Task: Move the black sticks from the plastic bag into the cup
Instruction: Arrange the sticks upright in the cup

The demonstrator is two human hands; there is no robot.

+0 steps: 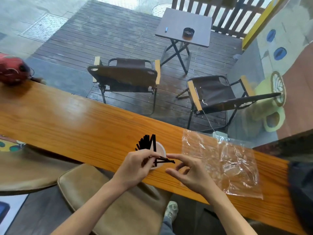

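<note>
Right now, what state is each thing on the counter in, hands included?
Plastic bag: flat, looks empty.
Cup: upright, sticks standing inside.
Black sticks: most in cup.
Left hand: pinching a few sticks.
Right hand: open, fingertip touching those sticks.

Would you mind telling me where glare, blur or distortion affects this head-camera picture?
Head view: soft glare whitens the wooden counter at left; wide-angle distortion bows its edge; the clear plastic bag glints with highlights; the red object at far left and the dark shape at the right edge are blurred; the black sticks stay sharp.
</note>
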